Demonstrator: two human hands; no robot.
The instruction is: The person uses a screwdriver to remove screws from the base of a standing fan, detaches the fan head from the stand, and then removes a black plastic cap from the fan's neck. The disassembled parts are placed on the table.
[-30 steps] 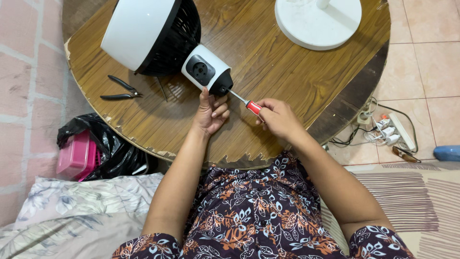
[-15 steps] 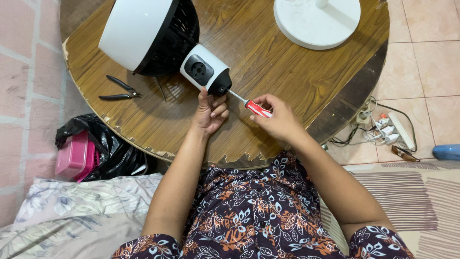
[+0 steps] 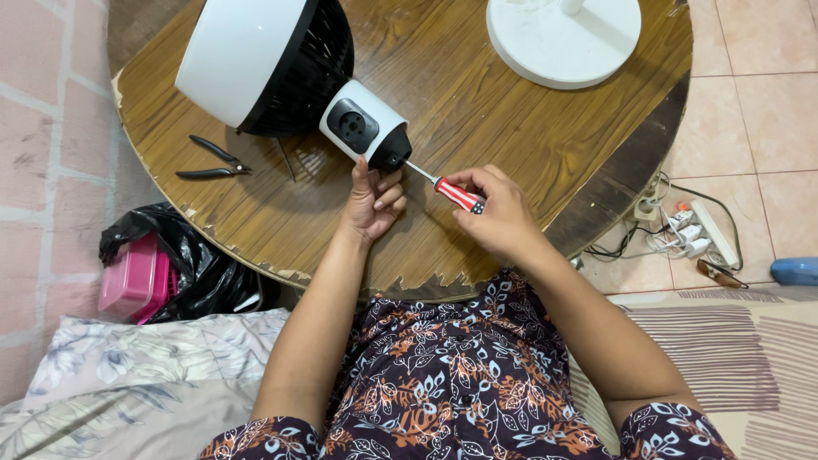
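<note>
A fan head [image 3: 256, 60] with a white shell and black grille lies on its side on the round wooden table [image 3: 511, 128]. Its white motor neck [image 3: 362, 123] with a black end points toward me. My left hand [image 3: 373, 200] rests against the underside of that black end, fingers curled. My right hand [image 3: 494, 209] grips a red-and-white-handled screwdriver [image 3: 456, 193]. Its metal tip sits in the black end of the neck.
Black pliers [image 3: 213, 160] lie on the table's left part. The fan's white round base [image 3: 562, 38] stands at the far right. A black bag with a pink box [image 3: 136, 277] sits on the floor at left; a power strip with cables [image 3: 690, 230] lies at right.
My right hand has slid back along the screwdriver and turned it, so more of the handle shows between my fingers. My left hand and the fan stay put.
</note>
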